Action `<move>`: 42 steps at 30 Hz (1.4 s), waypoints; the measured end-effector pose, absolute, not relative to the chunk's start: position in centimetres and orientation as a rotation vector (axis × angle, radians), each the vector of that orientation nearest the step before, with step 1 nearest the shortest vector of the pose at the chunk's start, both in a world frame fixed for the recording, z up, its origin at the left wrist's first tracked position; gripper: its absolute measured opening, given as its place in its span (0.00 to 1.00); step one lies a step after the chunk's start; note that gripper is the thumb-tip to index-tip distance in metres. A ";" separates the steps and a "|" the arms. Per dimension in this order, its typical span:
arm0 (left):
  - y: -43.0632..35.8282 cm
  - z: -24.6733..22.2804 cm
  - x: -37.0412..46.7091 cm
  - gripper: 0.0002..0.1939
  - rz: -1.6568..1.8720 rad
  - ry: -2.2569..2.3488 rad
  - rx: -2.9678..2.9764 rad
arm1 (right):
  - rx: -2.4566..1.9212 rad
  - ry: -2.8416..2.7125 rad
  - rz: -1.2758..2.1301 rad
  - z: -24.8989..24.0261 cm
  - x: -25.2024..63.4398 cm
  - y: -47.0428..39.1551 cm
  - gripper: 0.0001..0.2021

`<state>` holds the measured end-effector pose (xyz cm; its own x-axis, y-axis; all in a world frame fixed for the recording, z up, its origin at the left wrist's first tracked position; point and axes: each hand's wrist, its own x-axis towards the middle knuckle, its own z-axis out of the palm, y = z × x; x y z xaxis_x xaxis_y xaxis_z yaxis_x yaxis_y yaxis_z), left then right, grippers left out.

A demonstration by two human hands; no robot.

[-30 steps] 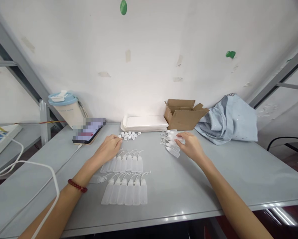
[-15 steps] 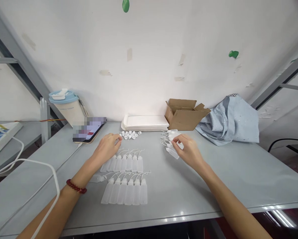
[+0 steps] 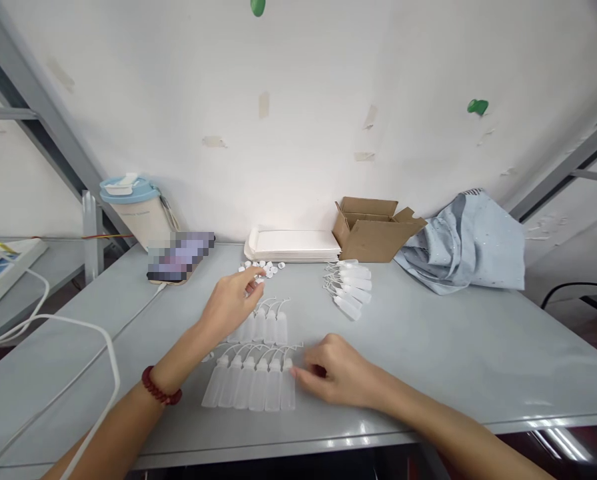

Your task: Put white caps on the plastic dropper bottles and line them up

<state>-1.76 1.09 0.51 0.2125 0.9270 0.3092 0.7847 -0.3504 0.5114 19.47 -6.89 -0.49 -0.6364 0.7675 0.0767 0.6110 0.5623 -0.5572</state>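
My left hand (image 3: 233, 300) is at the small white caps (image 3: 273, 269), thumb and forefinger closed round a small white cap. Beneath that hand lies the back row of translucent bottles (image 3: 271, 328), partly covered by it. My right hand (image 3: 331, 373), slightly blurred, has its fingers curled beside the right end of the front row of bottles (image 3: 248, 387); whether it grips anything cannot be made out. Thin white tubes stick up from the bottles' necks. A fanned pile of similar bottles (image 3: 353, 287) lies at the back right of the rows.
Along the wall stand a stack of white trays (image 3: 293, 245), an open cardboard box (image 3: 373, 239) and crumpled light-blue cloth (image 3: 468, 247). At the left are a phone (image 3: 181, 259), a lidded cup (image 3: 138, 213) and a white cable (image 3: 103, 333).
My right hand has left the bottle pile and moved down and left to the front row. My left hand has shifted right over the caps and closed on one.
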 end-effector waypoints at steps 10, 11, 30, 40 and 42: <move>-1.1 1.4 0.5 0.12 0.870 1.335 1.904 | -1.247 -2.472 0.785 -1.1 18.4 -7.4 0.22; -1.1 1.4 0.6 0.12 0.868 1.307 1.864 | -1.291 -2.455 0.781 -1.2 18.3 -7.5 0.21; -1.7 1.9 1.1 0.17 0.673 1.167 1.406 | -1.620 -2.374 0.710 -1.0 18.7 -6.8 0.16; -2.2 2.6 1.2 0.12 0.711 0.991 1.324 | -1.562 -2.026 0.688 -0.4 19.9 -5.2 0.11; -2.2 2.5 1.2 0.12 0.735 0.964 1.334 | -1.507 -1.964 0.687 -0.3 20.1 -5.1 0.10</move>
<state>1.19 -2.19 2.45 0.4443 0.8833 -0.1496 0.0898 0.1223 0.9884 20.11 -5.08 -0.31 -0.2074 0.9702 0.1255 0.6804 0.2352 -0.6941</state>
